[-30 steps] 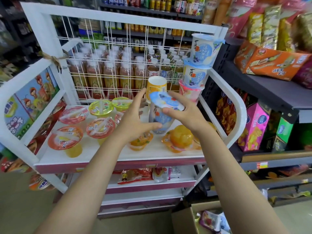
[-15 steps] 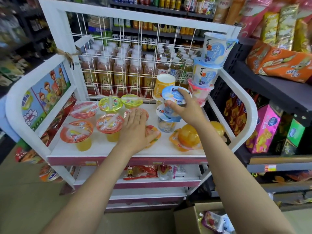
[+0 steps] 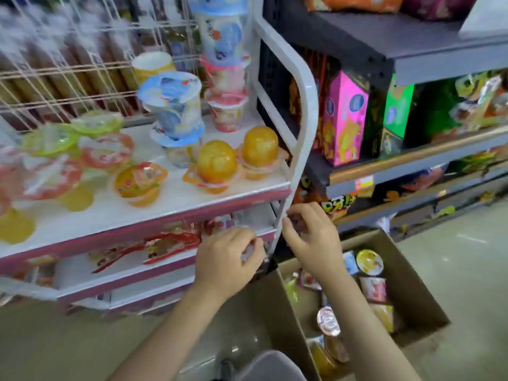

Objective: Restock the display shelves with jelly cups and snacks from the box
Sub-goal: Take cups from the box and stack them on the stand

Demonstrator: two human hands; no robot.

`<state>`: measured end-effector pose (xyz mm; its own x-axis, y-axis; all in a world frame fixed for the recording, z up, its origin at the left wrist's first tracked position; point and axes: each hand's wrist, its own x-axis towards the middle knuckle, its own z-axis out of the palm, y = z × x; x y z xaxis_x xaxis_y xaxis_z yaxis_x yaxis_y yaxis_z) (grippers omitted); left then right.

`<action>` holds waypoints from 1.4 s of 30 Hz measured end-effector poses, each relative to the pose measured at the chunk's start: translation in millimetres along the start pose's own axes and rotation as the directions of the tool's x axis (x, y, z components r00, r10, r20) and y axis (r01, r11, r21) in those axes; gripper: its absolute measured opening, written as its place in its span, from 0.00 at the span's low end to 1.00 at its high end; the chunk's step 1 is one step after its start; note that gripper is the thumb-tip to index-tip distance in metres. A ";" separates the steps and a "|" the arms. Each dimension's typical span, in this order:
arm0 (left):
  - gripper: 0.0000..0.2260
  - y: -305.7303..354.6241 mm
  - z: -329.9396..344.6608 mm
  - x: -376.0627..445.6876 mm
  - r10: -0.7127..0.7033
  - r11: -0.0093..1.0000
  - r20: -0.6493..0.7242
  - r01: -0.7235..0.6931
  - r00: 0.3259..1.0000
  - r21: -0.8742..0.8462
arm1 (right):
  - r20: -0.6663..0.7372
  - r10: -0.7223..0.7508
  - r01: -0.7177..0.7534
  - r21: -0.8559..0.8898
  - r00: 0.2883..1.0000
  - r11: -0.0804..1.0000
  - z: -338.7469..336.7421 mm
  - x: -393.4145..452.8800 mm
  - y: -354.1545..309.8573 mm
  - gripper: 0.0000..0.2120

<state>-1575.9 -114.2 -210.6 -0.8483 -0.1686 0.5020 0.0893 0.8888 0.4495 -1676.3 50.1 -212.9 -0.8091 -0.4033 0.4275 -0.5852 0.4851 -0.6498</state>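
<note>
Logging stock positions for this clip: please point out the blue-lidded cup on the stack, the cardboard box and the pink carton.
blue-lidded cup (image 3: 173,105): head view, its side wall.
cardboard box (image 3: 417,292): head view, right inner wall.
pink carton (image 3: 343,116): head view, front face.

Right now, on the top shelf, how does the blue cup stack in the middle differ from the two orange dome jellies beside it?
The blue cup stack is tall, upright and printed blue and white; the orange dome jellies are low, rounded and translucent orange. The stack has its flat lid on top; the domes sit on their lids, round side up. Both rest on the white top shelf.
</note>
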 end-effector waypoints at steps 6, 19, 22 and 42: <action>0.23 7.1 192.9 -93.5 -0.292 0.956 0.661 0.231 0.691 0.181 | 0.244 0.447 -0.363 -0.322 0.860 0.874 18.0 -127.9 188.6 0.24; 0.40 31.7 392.0 -206.1 -0.499 0.863 0.559 0.323 0.662 0.388 | 0.503 0.760 -0.597 -0.481 0.412 0.642 76.4 -258.2 397.1 0.36; 0.37 30.4 404.6 -216.1 -0.499 0.856 0.521 0.299 0.693 0.422 | 0.574 0.750 -0.650 -0.438 0.329 0.621 94.1 -270.7 405.5 0.43; 0.25 58.9 411.9 -160.8 -0.459 0.462 0.827 0.882 0.324 -0.089 | 0.627 0.692 -0.928 0.157 0.358 0.338 31.9 -263.8 374.5 0.33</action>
<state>-1649.3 140.7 -569.2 -0.7475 -0.1097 -0.6551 -0.6608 0.2236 0.7165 -1680.3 313.5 -589.0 -0.6598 -0.2955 -0.6910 0.5619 0.4166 -0.7147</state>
